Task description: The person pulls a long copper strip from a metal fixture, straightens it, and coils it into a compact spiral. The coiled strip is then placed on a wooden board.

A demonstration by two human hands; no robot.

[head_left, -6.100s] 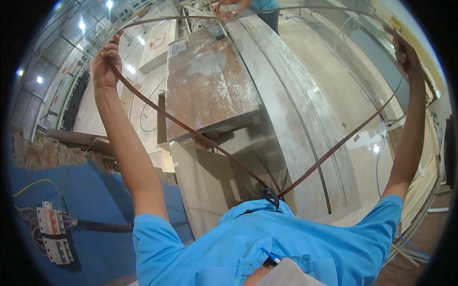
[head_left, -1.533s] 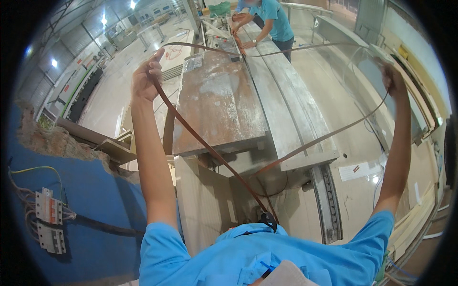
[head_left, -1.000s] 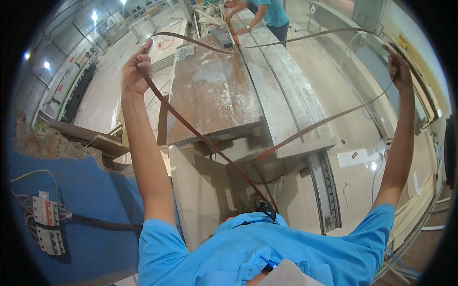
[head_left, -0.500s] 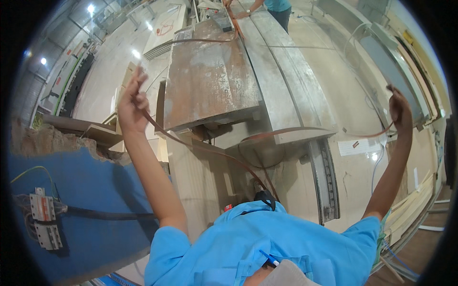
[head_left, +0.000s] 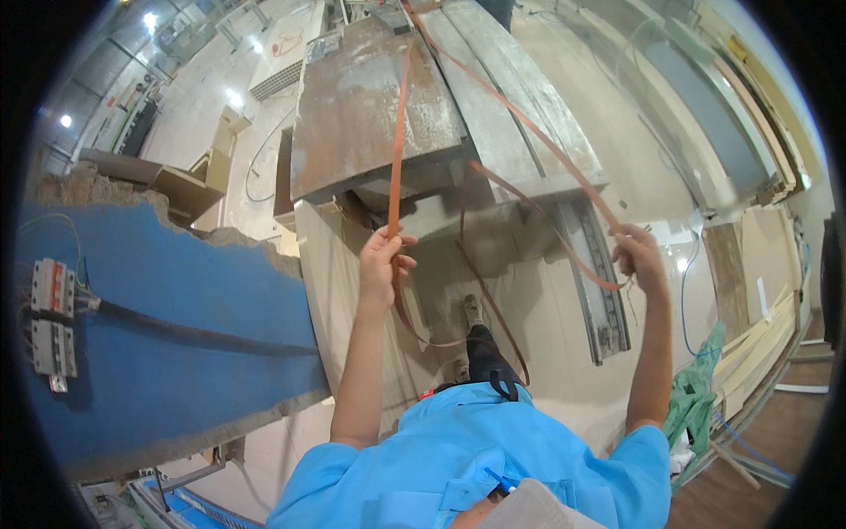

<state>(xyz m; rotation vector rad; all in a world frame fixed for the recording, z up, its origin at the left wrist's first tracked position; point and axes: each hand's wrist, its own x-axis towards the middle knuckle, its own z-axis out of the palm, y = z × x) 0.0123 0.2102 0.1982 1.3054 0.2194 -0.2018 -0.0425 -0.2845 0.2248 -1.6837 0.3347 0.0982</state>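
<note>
A long, flat, orange-brown edge-banding strip (head_left: 399, 145) runs between my hands and the far end of a metal machine table (head_left: 374, 110). My left hand (head_left: 379, 269) pinches one length of it in front of the table's near edge. Out to the right, my right hand (head_left: 638, 256) is closed on another length, which slants in from the same far end. A loose loop sags from the right hand toward the middle. More of the strip hangs below my left hand and curls down by my legs. Where the strip ends at the far side is not clear.
Right of the brown table lies a long grey sliding table (head_left: 502, 97), with a metal rail (head_left: 595, 300) below. A blue panel (head_left: 185, 353) with circuit breakers (head_left: 55, 291) is at left. Wooden strips (head_left: 758, 353) and green sheeting (head_left: 696, 397) lie right. A person's leg (head_left: 500, 11) shows at the far end.
Both hands have come inward from a wide spread, the left one lower. Two lengths of strip now stretch to the far end. The co-worker's hands there have left the view.
</note>
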